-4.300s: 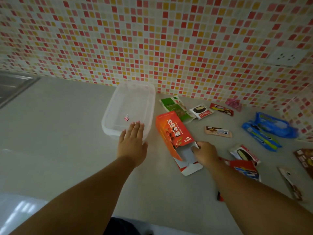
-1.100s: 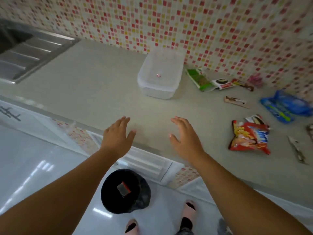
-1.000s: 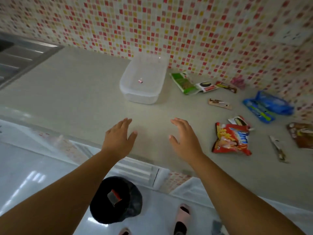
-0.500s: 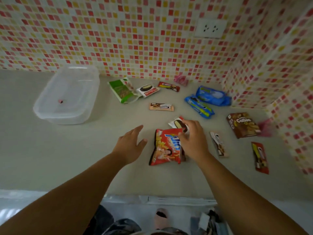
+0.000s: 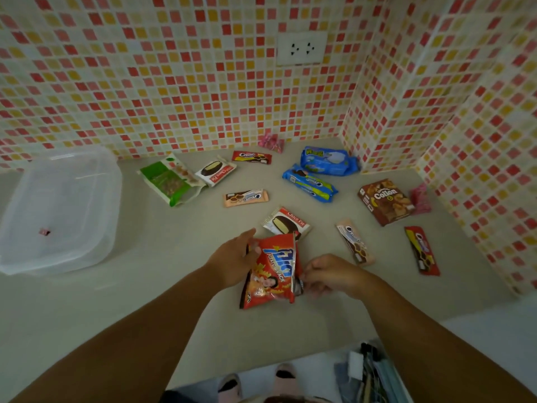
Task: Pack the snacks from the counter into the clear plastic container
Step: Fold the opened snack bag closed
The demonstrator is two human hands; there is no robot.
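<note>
A red potato snack bag (image 5: 273,271) is held just above the counter between both hands. My left hand (image 5: 232,258) grips its upper left edge. My right hand (image 5: 327,276) pinches its lower right edge. The clear plastic container (image 5: 96,228) stands open at the far left with only a small pink sticker inside. Other snacks lie on the counter: a Choco Pie (image 5: 286,223) just behind the bag, a green packet (image 5: 168,180), two blue cookie packs (image 5: 309,183) and a brown Collon box (image 5: 385,200).
Tiled walls close off the back and the right side, forming a corner. A wall socket (image 5: 300,48) sits above the snacks. Small wrapped bars (image 5: 354,241) and a red bar (image 5: 421,250) lie at the right. The counter's front edge runs below my forearms.
My right hand slid from the top of the red bag to its lower right edge. My left hand closed in and took the bag's upper left edge, and the bag lifted and tilted.
</note>
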